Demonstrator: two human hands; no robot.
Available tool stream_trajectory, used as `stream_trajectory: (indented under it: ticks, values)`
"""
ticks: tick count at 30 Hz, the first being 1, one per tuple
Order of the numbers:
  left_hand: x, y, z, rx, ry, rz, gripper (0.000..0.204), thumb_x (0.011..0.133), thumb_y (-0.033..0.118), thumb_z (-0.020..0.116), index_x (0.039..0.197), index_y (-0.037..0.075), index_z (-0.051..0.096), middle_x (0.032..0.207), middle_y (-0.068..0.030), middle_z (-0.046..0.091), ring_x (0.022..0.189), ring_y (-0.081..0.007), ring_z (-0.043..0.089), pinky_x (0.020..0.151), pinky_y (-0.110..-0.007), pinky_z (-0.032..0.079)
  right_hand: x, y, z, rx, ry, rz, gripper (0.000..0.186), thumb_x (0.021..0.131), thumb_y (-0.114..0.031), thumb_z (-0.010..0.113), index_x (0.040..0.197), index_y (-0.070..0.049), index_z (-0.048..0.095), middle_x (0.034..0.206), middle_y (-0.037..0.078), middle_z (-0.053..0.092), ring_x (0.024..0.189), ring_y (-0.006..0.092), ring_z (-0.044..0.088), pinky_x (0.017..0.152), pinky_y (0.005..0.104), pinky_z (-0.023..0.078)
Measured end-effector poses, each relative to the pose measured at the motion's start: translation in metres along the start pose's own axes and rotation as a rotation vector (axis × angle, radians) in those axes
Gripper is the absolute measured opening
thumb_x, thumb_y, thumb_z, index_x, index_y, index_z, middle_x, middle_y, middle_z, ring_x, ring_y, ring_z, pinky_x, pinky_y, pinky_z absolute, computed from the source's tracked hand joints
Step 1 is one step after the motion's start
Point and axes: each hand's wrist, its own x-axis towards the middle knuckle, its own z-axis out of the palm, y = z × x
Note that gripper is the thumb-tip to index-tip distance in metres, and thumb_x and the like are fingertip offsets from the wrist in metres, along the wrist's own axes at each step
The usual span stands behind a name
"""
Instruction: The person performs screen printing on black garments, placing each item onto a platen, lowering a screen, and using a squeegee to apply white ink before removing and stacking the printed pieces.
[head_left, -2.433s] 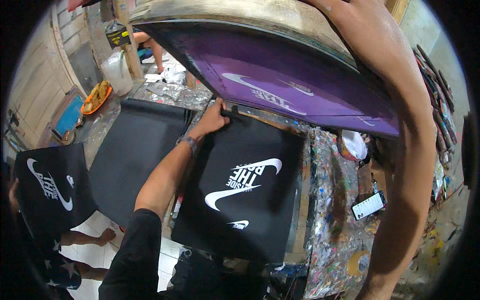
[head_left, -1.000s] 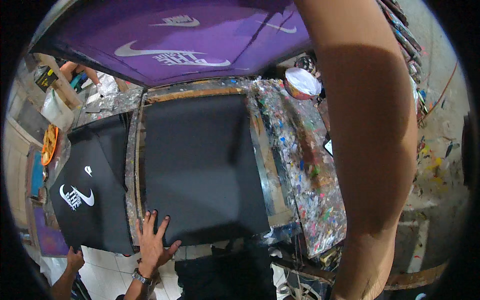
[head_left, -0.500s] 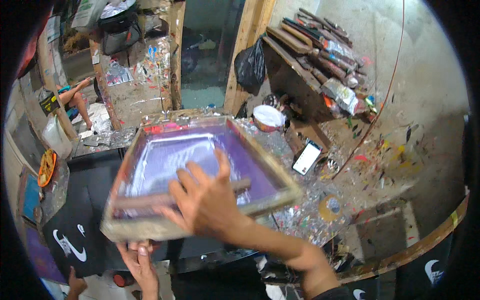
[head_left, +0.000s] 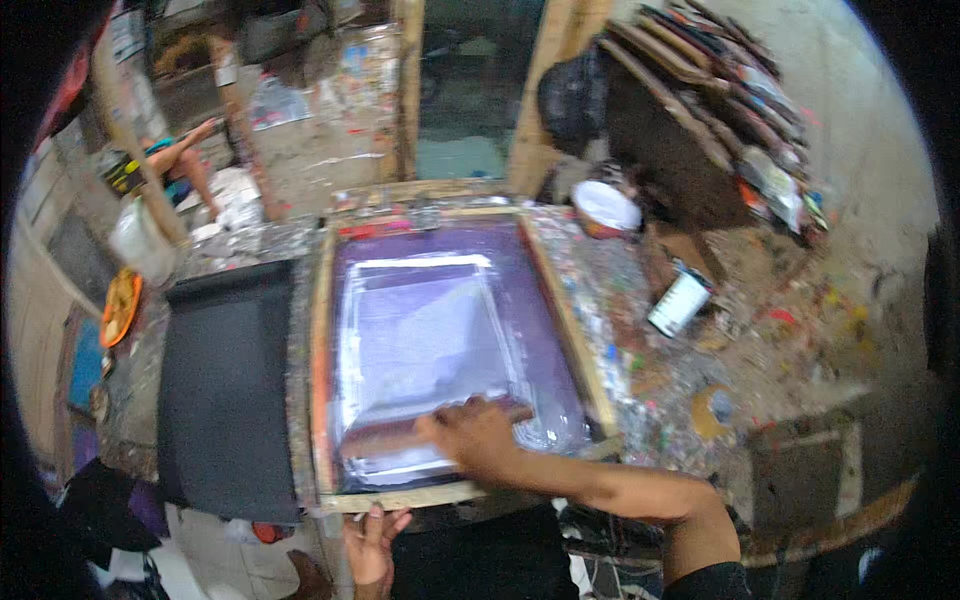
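A wood-framed printing screen (head_left: 590, 400) with purple mesh and pale ink lies flat on the bench in front of me. My right hand (head_left: 473, 440), its arm reaching in from the lower right, is closed on a squeegee (head_left: 385, 440) across the near part of the mesh. Below, my left hand (head_left: 372, 540) grips the frame's near edge from underneath, thumb up. A dark sheet (head_left: 225, 390) lies just left of the frame; whatever is under the screen is hidden. The picture is somewhat blurred.
An orange plate of food (head_left: 120, 305) sits at left. To the right are a white-lined bowl (head_left: 605, 208), a phone (head_left: 680, 300) and a tape roll (head_left: 712, 410). Stacked boards (head_left: 700, 80) fill the back right. Another person's legs (head_left: 185, 170) show behind at left.
The raised screen has come down flat. My right hand is now on the squeegee; my left has moved from the dark sheet to the frame. The printed sheet at left is off the bench.
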Motion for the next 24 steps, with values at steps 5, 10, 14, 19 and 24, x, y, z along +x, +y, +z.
stream_trajectory:
  ticks: [5, 10, 14, 19, 24]
  values:
    - [0.006, 0.0, -0.017, 0.23, -0.207, -0.21, 0.067, 0.105, 0.048, 0.048, 0.147, -0.004, 0.042, 0.133, -0.0271, 0.06, 0.127, -0.0367, 0.056, 0.111, -0.05, 0.042, 0.172, 0.129, 0.012, -0.08, 0.078, 0.02, 0.029, 0.092, -0.032, 0.064, 0.108, -0.008, 0.061, 0.08, 0.017, 0.071, 0.078, 0.0361, 0.072, 0.068, 0.0542, 0.057]
    - [0.018, -0.028, -0.05, 0.26, -0.204, -0.257, 0.062, 0.104, 0.043, 0.053, 0.145, -0.001, 0.042, 0.128, -0.0267, 0.062, 0.12, -0.036, 0.06, 0.102, -0.049, 0.049, 0.25, 0.176, 0.038, -0.01, 0.044, 0.01, 0.048, 0.09, -0.046, 0.068, 0.107, -0.002, 0.06, 0.076, 0.018, 0.07, 0.07, 0.0398, 0.07, 0.067, 0.0534, 0.055]
    - [0.017, -0.01, -0.031, 0.297, -0.182, -0.284, 0.056, 0.104, 0.036, 0.053, 0.143, -0.002, 0.04, 0.121, -0.0265, 0.063, 0.11, -0.0347, 0.064, 0.094, -0.046, 0.053, 0.206, 0.139, 0.009, -0.001, 0.003, 0.019, 0.052, 0.09, -0.051, 0.067, 0.104, -0.002, 0.059, 0.079, 0.018, 0.07, 0.065, 0.0377, 0.069, 0.061, 0.0495, 0.054]
    - [0.019, -0.008, -0.04, 0.283, -0.167, -0.285, 0.049, 0.105, 0.026, 0.053, 0.14, -0.003, 0.036, 0.114, -0.0263, 0.065, 0.098, -0.033, 0.07, 0.084, -0.043, 0.059, 0.085, 0.047, -0.016, -0.005, -0.12, -0.013, 0.027, 0.088, -0.025, 0.063, 0.106, -0.006, 0.059, 0.084, 0.011, 0.069, 0.066, 0.027, 0.071, 0.061, 0.0412, 0.057]
    - [0.012, -0.021, -0.026, 0.265, -0.162, -0.132, 0.042, 0.106, 0.022, 0.052, 0.134, -0.005, 0.036, 0.099, -0.0257, 0.068, 0.086, -0.0316, 0.073, 0.077, -0.04, 0.062, -0.028, -0.02, -0.044, 0.136, -0.226, -0.009, 0.032, 0.091, -0.036, 0.062, 0.106, -0.007, 0.06, 0.089, 0.009, 0.063, 0.077, 0.0265, 0.07, 0.067, 0.0417, 0.057]
